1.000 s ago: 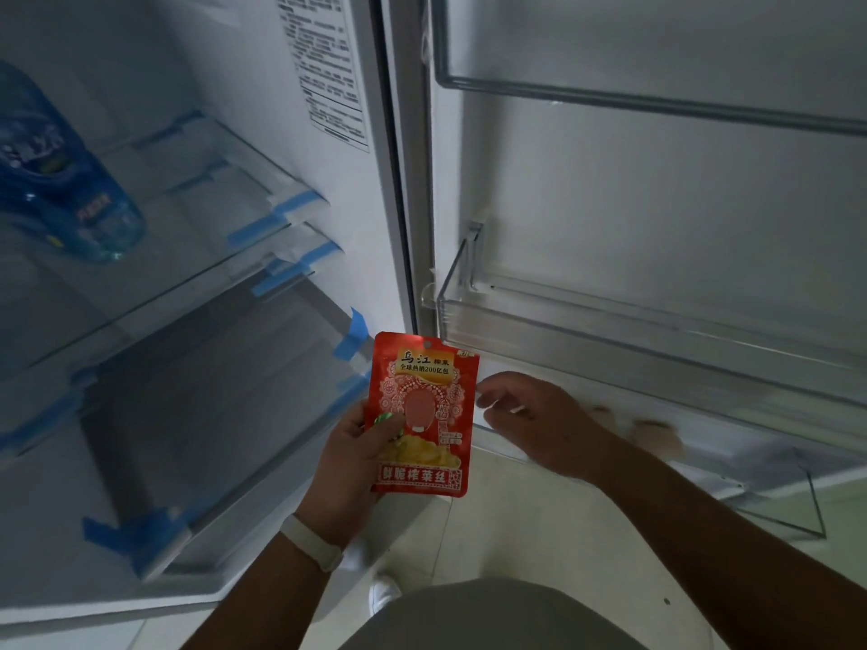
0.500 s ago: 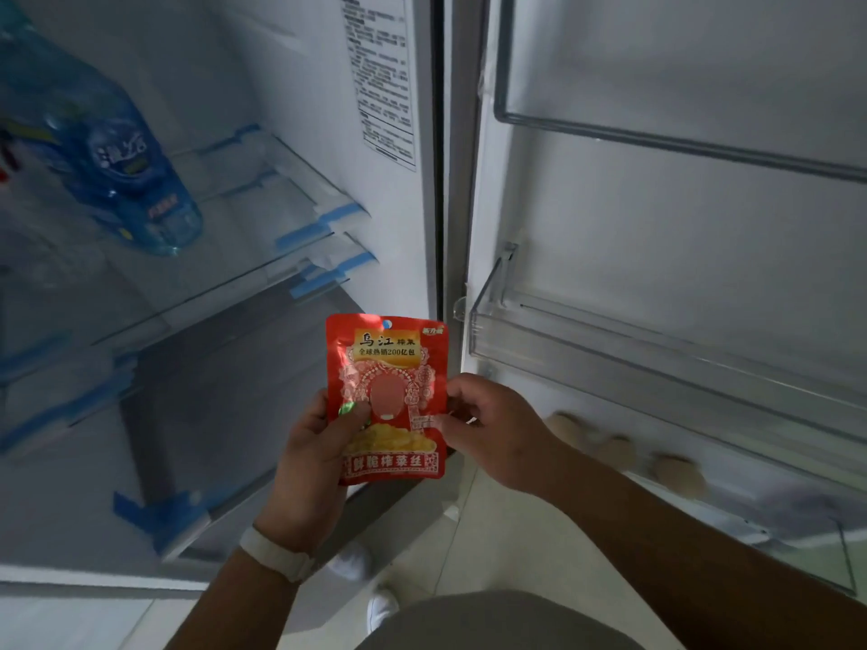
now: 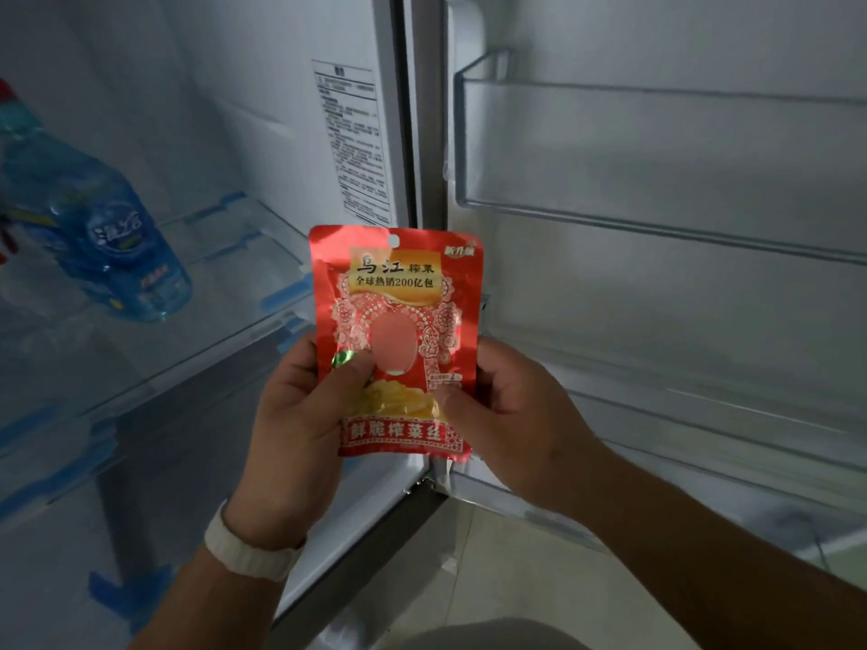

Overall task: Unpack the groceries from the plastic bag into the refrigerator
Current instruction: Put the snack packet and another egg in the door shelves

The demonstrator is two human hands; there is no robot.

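A flat red foil snack packet (image 3: 399, 293) with yellow and white print is held upright in front of the open refrigerator, level with the hinge side between cabinet and door. My left hand (image 3: 300, 415) grips its lower left edge, thumb on the front. My right hand (image 3: 511, 415) pinches its lower right edge. A white band sits on my left wrist. The plastic bag is out of sight.
A blue water bottle (image 3: 117, 236) lies on a glass shelf (image 3: 225, 293) at the left, with more glass shelves below. The open door at the right carries clear door bins (image 3: 657, 213). A printed label (image 3: 356, 147) is on the inner side wall. Pale floor tiles show at the bottom.
My right hand moved in from the door bin and took hold of the packet's right edge. The packet rose, and the camera tilted up so the eggs in the lower door bin left view.
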